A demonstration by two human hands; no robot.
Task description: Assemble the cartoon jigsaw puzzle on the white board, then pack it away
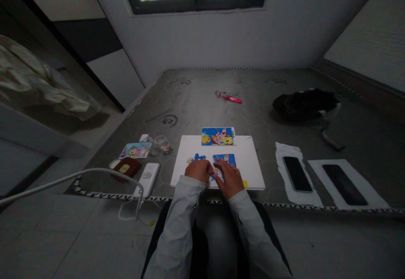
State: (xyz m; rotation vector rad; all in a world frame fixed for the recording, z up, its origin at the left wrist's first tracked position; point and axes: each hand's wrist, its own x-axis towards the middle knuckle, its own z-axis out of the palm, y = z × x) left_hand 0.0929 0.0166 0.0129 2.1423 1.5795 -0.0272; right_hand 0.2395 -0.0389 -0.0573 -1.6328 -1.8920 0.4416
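A white board lies before me with a partly joined jigsaw puzzle on it, blue at the top and multicoloured lower down. My right hand rests over the puzzle's right side, thumb and fingers apart, covering part of it. At the puzzle's left edge my left hand is closed, fingertips pressed together; whatever they pinch is too small to make out. Loose puzzle pieces, blue and yellowish, lie just beyond my left hand. Behind them is a cartoon picture card on the board's far edge.
Left: a clear plastic jar, a colourful card, a brown object and a white power bank with a cable. Right: two phones on white sheets, a black bag. A red wrapper lies farther back.
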